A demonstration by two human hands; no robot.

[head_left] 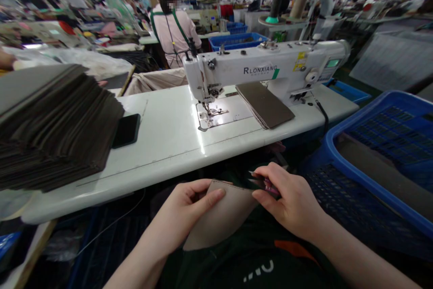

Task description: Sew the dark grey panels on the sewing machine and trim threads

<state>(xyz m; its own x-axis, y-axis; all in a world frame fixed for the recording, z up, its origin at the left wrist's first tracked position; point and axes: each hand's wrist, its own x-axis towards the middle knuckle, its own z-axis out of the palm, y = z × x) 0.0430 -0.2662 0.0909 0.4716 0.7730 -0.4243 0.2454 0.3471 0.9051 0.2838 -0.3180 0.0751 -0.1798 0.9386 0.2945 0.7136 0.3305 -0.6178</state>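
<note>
My left hand (pixel 189 205) pinches a grey-brown fabric piece (pixel 225 221) by its upper left corner, thumb on top. A line of stitching runs along its top edge, and the piece hangs curved over my lap. In my right hand (pixel 289 196) are small thread snips (pixel 268 184) with a pinkish handle, partly hidden by the fingers. Their blades point left, above the fabric's right end. The right thumb tip is at the fabric's upper right corner; whether it also grips the cloth I cannot tell. Both hands are in front of the table edge.
Across the white table (pixel 162 140) stands a sewing machine (pixel 237 63), with folded brown pieces (pixel 265 104) under its arm. A tall stack of fabric pieces (pixel 57 126) and a phone (pixel 126 130) lie left. A blue basket (pixel 338 144) stands right. A person (pixel 176 32) sits beyond.
</note>
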